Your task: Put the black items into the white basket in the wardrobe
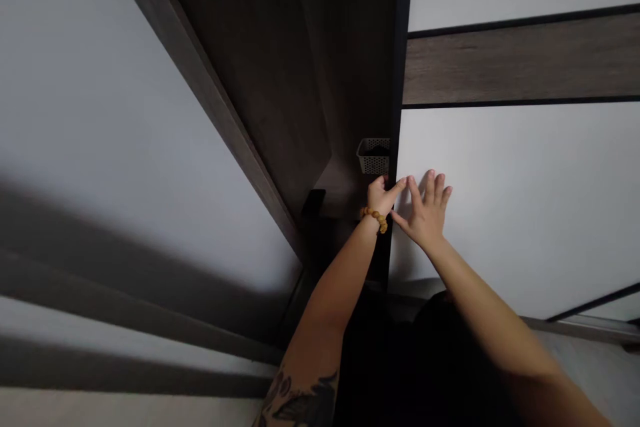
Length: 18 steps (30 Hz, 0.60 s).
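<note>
Reaching upward in the head view, the person's two bare arms rise toward a tall wardrobe with a dark wood-grain interior. The left hand [381, 195] is curled around a dark upright edge [395, 80] of the wardrobe, its fingertips hidden behind it, and an amber bead bracelet [375, 219] sits on that wrist. The right hand [425, 210] is open, fingers spread, and appears pressed flat against a white door panel [515, 213] just right of that edge. The hands are apart but very close, the right thumb reaching toward the left hand's knuckles, with the dark edge running between them. Above the right hand, a wood-grain band [520, 60] edged with black lines crosses the door. Behind the left hand, a white perforated plastic basket [373, 155] sits inside the dark interior [260, 60], holding something dark that is too shadowed to name. A small black object [313, 203] lies lower down, also unclear. To the left stands another white panel [125, 147] with a wood-grain strip [200, 93] along its edge — partly in shadow. A dark tattoo [300, 400] marks the left forearm.
</note>
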Motion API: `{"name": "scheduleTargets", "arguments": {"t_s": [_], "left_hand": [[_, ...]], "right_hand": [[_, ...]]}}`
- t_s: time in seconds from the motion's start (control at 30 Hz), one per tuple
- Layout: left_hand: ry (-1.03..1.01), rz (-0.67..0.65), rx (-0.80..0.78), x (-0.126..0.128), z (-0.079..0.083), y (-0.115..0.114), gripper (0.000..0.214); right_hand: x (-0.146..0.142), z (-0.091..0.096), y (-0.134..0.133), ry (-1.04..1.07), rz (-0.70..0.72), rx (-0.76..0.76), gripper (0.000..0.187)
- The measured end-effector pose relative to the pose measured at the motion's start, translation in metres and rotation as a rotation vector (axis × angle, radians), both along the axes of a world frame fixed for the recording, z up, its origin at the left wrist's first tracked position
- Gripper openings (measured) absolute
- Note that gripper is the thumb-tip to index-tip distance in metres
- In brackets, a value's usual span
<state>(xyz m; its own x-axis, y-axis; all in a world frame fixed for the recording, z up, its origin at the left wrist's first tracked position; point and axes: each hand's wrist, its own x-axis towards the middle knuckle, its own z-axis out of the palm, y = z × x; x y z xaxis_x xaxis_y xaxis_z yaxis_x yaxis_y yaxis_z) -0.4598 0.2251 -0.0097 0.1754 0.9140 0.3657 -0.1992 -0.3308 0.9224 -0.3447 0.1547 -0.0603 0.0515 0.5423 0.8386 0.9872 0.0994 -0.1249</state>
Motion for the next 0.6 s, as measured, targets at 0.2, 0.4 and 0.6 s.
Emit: {"name": "scheduleTargets", "arguments": {"t_s": [0.2, 0.4, 0.6], "left_hand": [[0.171, 0.007, -0.022, -0.032, -0.053, -0.002, 0.047], [0.464, 0.021, -0.217, -0.061, -0.132, -0.022, 0.035], [0.729, -0.005, -0.297, -0.088, -0.215, -0.066, 0.061]], "right_hand": [[0.009, -0.016, 0.023, 0.004, -0.116, 0.054, 0.094], [0.012, -0.013, 0.025, 0.081, -0.188, -0.019, 0.107], [0.013, -0.014, 0.025, 0.136, -0.199, -0.058, 0.097]]}}
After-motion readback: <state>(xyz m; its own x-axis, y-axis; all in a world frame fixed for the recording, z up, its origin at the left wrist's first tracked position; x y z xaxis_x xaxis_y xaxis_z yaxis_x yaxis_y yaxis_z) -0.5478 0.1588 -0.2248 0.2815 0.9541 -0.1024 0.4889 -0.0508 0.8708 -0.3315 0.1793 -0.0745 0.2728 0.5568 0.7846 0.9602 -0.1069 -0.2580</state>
